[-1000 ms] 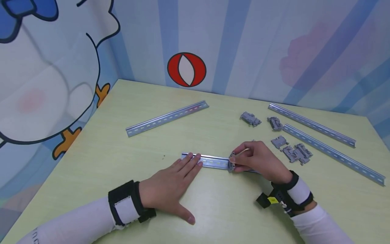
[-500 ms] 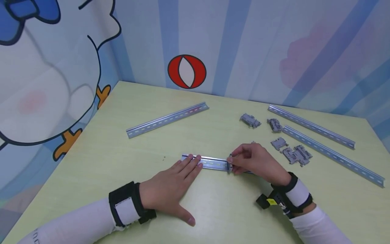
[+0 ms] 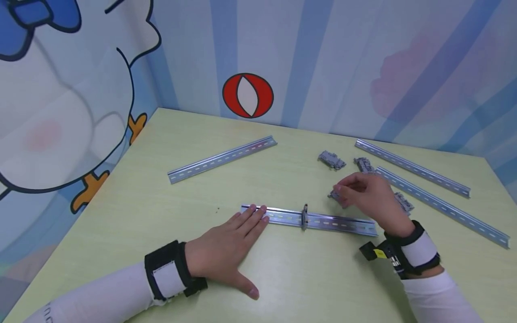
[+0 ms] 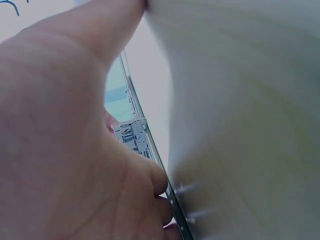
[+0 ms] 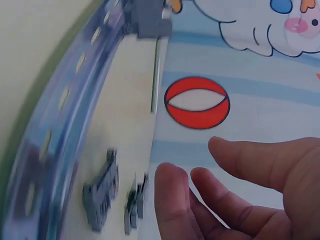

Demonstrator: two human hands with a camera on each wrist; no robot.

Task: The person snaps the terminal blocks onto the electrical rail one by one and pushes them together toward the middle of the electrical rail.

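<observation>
A slotted metal DIN rail (image 3: 339, 224) lies across the middle of the table in the head view. My left hand (image 3: 226, 251) presses the rail's left end, fingers straight and thumb spread. One grey terminal block (image 3: 304, 217) stands upright on the rail, also seen as a block (image 4: 133, 135) in the left wrist view. My right hand (image 3: 369, 197) is just behind the rail, over a loose grey terminal block (image 3: 334, 195) that its fingers partly hide. In the right wrist view, a gap shows between the thumb (image 5: 250, 157) and fingers, with nothing held there.
Another rail (image 3: 222, 159) lies at the back left. Two more rails, a far one (image 3: 412, 168) and a nearer one (image 3: 444, 206), slant along the right side. Loose terminal blocks (image 3: 332, 159) lie around the right hand, some partly covered by it. A printed wall (image 3: 323, 58) borders the table.
My right hand has let go of the terminal block on the rail and moved right and back to a loose block. The left hand has stayed on the rail.
</observation>
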